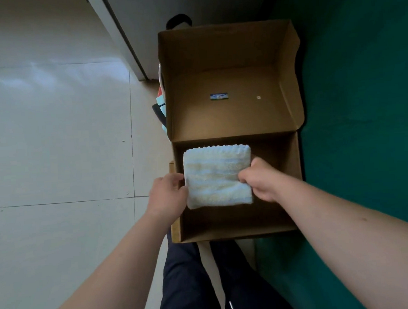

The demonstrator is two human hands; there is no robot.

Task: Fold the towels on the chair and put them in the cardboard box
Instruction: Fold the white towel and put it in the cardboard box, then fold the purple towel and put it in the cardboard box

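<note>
A folded towel [217, 175], pale blue with cream stripes, is held flat over the open cardboard box [292, 163]. My left hand [168, 194] grips its left edge and my right hand [259, 178] pinches its right edge. The box's lid [232, 81] stands open at the far side, with a small blue label stuck on its inner face. The bottom of the box under the towel is dark and mostly hidden. No chair is visible.
A green surface [362, 97] runs along the right of the box. Pale floor tiles [54, 139] lie to the left, with a white door frame [119, 35] beyond. Some coloured items [160, 102] poke out behind the lid's left side. My legs in dark trousers [194, 286] show below.
</note>
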